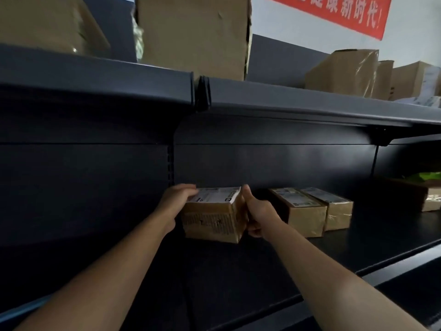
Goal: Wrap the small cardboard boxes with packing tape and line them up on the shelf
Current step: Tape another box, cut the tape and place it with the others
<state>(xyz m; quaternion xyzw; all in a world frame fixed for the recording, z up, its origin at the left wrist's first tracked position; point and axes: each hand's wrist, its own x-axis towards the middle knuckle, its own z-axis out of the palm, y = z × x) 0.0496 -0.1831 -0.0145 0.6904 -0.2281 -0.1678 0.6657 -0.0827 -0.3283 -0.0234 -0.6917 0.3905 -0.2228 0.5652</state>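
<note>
A small cardboard box [212, 220] with a white label on top and shiny tape around it sits on the dark shelf [274, 263]. My left hand [176, 201] grips its left side, fingers curled over the top edge. My right hand [257, 213] presses its right side, thumb up along the corner. To the right two similar taped boxes stand side by side, the nearer box [303, 211] and the farther box [336, 209], a gap apart from the held box.
An upper shelf [286, 101] overhangs just above, loaded with larger cardboard boxes [191, 37]. Another box [429, 199] with something green sits at the far right. A red banner [346, 13] hangs on the wall.
</note>
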